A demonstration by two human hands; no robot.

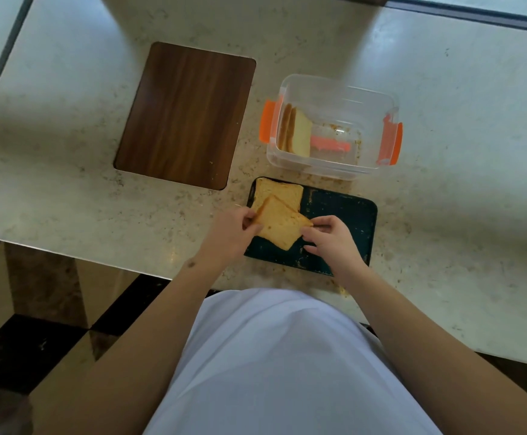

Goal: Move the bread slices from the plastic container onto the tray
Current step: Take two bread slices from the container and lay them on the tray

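A dark green tray (pixel 340 211) lies on the counter just in front of me. One bread slice (pixel 273 189) lies flat in its far left corner. A second bread slice (pixel 281 226) is held over the tray's left half, turned at an angle. My left hand (pixel 232 232) pinches its left corner and my right hand (pixel 331 238) pinches its right corner. Behind the tray stands the clear plastic container (pixel 346 89) with orange clips. A few slices (pixel 296 131) lean upright against its left wall.
A dark wooden board (pixel 183 114) lies on the pale stone counter (pixel 67 158) to the left of the container. Crumbs lie scattered around the tray. The counter's near edge runs just in front of my body, with a checkered floor (pixel 36 340) below.
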